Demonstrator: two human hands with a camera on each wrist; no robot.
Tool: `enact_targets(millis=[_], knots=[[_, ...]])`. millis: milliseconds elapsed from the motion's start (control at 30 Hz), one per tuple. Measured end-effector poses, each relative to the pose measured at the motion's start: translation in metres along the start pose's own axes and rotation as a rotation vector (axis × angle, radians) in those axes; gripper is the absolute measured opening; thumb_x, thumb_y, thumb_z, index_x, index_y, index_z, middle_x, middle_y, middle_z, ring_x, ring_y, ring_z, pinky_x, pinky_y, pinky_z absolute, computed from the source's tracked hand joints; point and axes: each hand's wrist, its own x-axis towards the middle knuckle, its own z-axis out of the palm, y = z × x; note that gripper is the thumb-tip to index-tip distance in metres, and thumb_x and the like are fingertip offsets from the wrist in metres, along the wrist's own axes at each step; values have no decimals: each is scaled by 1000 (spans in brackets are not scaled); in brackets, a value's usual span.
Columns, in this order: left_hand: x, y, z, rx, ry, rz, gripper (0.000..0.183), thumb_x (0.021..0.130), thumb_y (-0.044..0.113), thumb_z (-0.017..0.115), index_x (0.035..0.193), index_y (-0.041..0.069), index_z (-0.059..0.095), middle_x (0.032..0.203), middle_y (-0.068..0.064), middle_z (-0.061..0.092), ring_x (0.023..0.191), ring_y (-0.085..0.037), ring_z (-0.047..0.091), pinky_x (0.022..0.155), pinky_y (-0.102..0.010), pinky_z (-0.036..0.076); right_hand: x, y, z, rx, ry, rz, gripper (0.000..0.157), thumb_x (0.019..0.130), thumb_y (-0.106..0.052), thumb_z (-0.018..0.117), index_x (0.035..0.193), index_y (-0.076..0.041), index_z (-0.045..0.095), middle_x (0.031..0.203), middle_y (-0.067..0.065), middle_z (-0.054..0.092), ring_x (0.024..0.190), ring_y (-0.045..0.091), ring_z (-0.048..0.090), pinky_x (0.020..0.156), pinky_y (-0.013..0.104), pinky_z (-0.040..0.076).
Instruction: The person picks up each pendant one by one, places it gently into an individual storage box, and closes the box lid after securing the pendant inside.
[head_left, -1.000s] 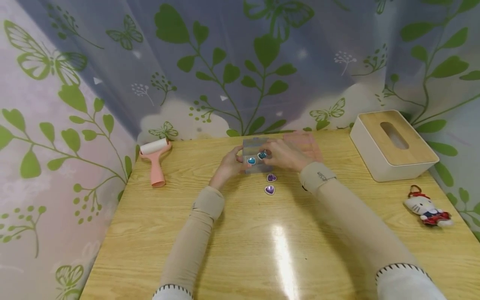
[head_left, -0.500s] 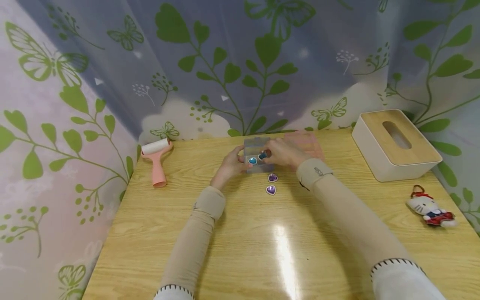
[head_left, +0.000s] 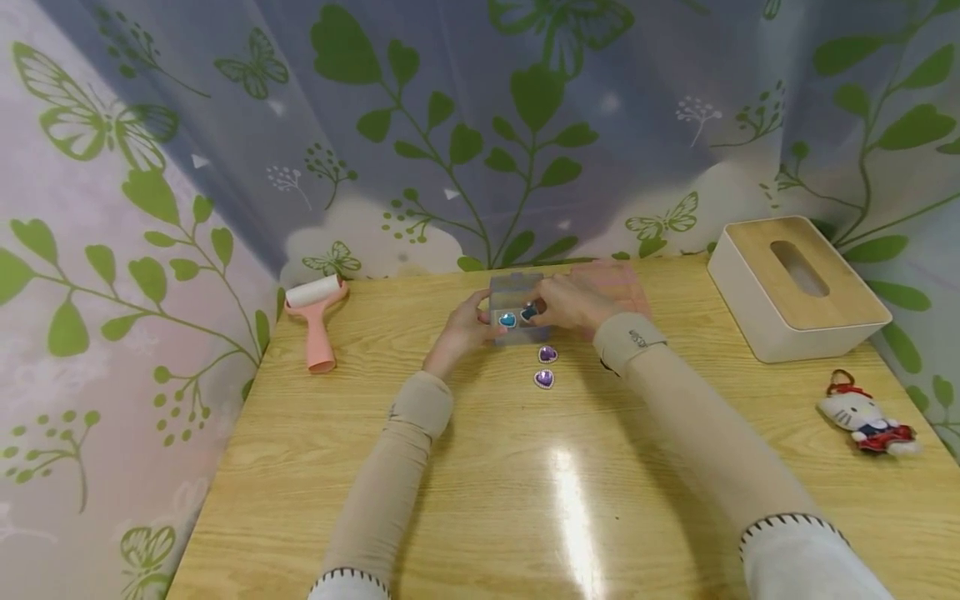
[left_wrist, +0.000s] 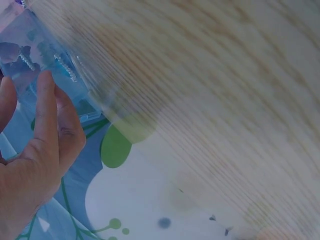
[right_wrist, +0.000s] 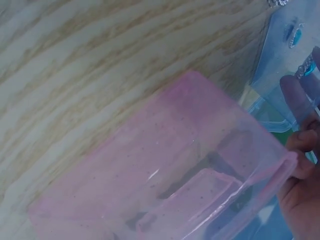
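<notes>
A clear blue plastic box [head_left: 517,337] stands near the table's back edge. My left hand [head_left: 460,332] holds it by its left side, the thumb along the front corner. Inside lies a turquoise heart-shaped gem [head_left: 507,320] with a silvery beaded rim. Just to its right, my right hand [head_left: 570,302] reaches into the box and pinches a second blue gem [right_wrist: 306,67], partly hidden by the fingers. On the table in front of the box are two purple heart gems [head_left: 544,379], one nearer than the other.
A clear pink box [right_wrist: 140,150] sits right beside the blue one, partly under my right hand. A pink-handled roller [head_left: 318,325] lies at the left. At the right are a wood-topped tissue box [head_left: 780,325] and a cat plush keychain [head_left: 868,423]. A patterned curtain hangs behind the table.
The whole head view has shifted slightly. My right fingers and the pinched gem have dipped a little further into the box; the left hand keeps its hold.
</notes>
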Motion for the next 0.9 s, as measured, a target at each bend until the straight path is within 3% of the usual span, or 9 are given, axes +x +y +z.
enact_targets(millis=[233,333,500,667,767,900], knots=[[-1,1,0,14,-9,0,85,95,6,77,166,12,30,128,-21,61,104,-36,73,95,-42,63,1,0,0,-57,10,-24,21,98,-32,77,89,-13,79,74,6,73,50,9,45,51,24,33],[-1,0,0,18,-15,-5,85,95,7,77,166,13,30,126,-20,59,103,-35,73,94,-40,64,3,0,1,-59,31,-49,17,97,-29,77,98,-12,80,84,5,75,60,11,52,58,25,40],[0,1,1,25,-11,-1,85,95,7,77,166,12,30,124,-18,59,100,-32,73,91,-37,63,5,0,0,-89,53,-88,26,96,-28,79,115,-10,79,103,6,78,82,16,65,77,32,56],[0,2,2,19,-5,-5,85,95,8,77,166,13,31,118,-14,58,97,-29,71,87,-35,61,4,1,-2,-57,34,-83,29,98,-26,76,121,-8,77,114,11,78,89,21,71,83,36,60],[0,2,2,11,0,-11,85,95,6,77,166,13,31,115,-12,56,94,-28,70,86,-34,61,3,1,-2,-17,67,-118,33,101,-23,72,130,-7,73,124,13,76,103,25,74,94,40,62],[0,1,1,9,3,-8,86,95,5,77,166,13,29,117,-13,56,94,-28,70,87,-35,62,-1,2,0,112,144,-122,33,105,-22,65,135,-7,70,128,10,75,103,25,73,92,41,62]])
